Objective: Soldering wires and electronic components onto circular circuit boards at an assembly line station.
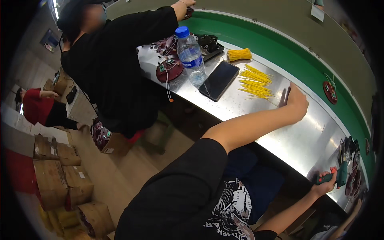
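My left hand (297, 103) is over the metal bench, right of a spread of loose yellow cable ties or wires (256, 82). Its fingers are bent and close together; anything inside them is hidden. My right hand (327, 186) grips a green pistol-shaped power tool (341, 174) with red parts, at the bench's right end. Left of the yellow strands lies a black smartphone (219, 81), and a tied yellow bundle (239, 54) sits behind them.
A water bottle (191, 58) with a blue cap stands beside the phone. Dark red round boards with wires (169, 71) lie left of it. A co-worker in black (108, 68) is close at the left. More wired parts (353, 176) crowd the right end.
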The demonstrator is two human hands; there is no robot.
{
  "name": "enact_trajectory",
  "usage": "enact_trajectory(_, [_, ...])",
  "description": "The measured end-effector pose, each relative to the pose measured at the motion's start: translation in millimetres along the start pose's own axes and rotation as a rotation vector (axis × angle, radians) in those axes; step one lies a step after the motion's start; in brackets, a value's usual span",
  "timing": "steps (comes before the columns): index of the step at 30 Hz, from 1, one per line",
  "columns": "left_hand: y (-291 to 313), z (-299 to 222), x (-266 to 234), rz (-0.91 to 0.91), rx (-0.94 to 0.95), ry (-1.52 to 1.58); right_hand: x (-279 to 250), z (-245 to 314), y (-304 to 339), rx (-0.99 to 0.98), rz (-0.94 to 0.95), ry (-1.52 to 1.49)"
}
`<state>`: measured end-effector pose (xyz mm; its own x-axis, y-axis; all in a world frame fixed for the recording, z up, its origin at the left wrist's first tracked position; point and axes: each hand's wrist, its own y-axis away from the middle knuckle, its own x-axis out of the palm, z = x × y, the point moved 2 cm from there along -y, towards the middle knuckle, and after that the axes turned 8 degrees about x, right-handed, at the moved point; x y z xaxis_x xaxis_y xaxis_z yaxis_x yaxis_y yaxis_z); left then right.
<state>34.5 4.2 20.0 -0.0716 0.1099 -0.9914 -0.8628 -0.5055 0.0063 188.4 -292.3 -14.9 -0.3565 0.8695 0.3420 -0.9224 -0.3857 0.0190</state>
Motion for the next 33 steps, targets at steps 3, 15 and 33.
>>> enact_trajectory(3, [80.7,-4.5,-17.4,-0.366,0.161,0.365,15.0,2.8,7.7,-0.022,-0.057,0.017])
enact_trajectory(15, [360.7,246.2,1.4,-0.908,-0.861,-0.017,3.3,1.5,3.7,0.009,-0.008,0.070])
enact_trajectory(33, [383.8,336.3,41.8,-0.469,-1.124,0.127,4.7,-7.0,2.3,0.035,0.006,0.082])
